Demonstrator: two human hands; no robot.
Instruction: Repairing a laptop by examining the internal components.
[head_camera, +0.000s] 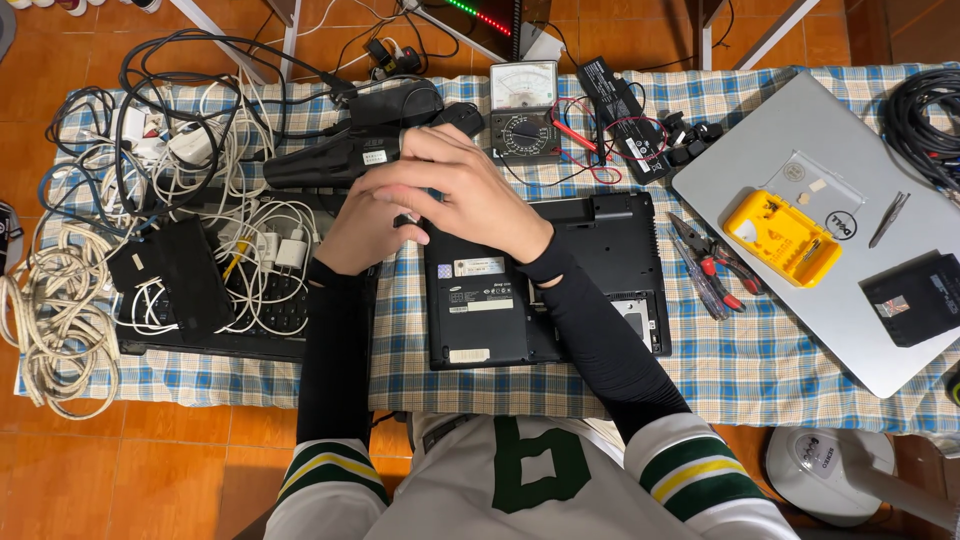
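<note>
The checked cloth (560, 370) carries everything. Before me lies the black laptop (545, 285), bottom up, one bay at its right already uncovered, most of its cover on. My right hand (455, 195) lies over my left hand (365, 225) at its top-left corner; fingers curled, perhaps around something small I cannot make out.

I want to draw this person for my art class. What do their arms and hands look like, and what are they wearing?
Both arms wear tight black sleeves that reach the wrists. Over the upper arms sit wide white jersey sleeves with green and yellow stripes. The left hand and right hand are bare, with no gloves; I can see no rings or watch.
</note>
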